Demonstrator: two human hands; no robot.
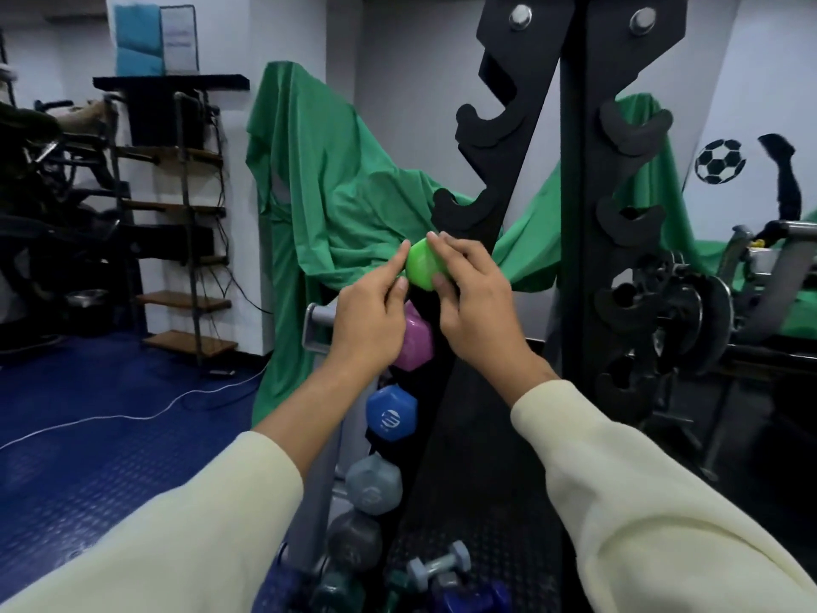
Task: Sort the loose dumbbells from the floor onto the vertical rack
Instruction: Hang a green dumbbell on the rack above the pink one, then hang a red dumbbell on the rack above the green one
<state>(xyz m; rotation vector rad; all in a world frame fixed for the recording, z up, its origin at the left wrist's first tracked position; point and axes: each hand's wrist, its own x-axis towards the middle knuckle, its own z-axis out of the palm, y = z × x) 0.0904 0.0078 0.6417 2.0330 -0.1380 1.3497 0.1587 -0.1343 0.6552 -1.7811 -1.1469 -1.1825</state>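
Head view: both hands are seating the green dumbbell (422, 264) into a cradle of the vertical rack (508, 179), a little above the centre of the frame. The right hand (475, 309) grasps the near green head, fingers curled over its top and a fingertip under its lower edge. The left hand (369, 318) steadies it from nine o'clock with one straight finger on the rim; its other fingers curl loosely and hold nothing.

To do this well, I judge the handle should drop fully into the hook before either hand lets go; whether it is already seated is hidden behind the hands. Keeping the bar level should stop one end slipping out.

The green head is smooth, glossy and rounded-hexagonal. At six o'clock below it, the rack already carries a pink dumbbell (415, 340), a blue dumbbell (391, 413) and two grey ones lower down. At twelve o'clock, empty hooks remain. Loose dumbbells (437, 564) lie on the floor at the rack's foot.
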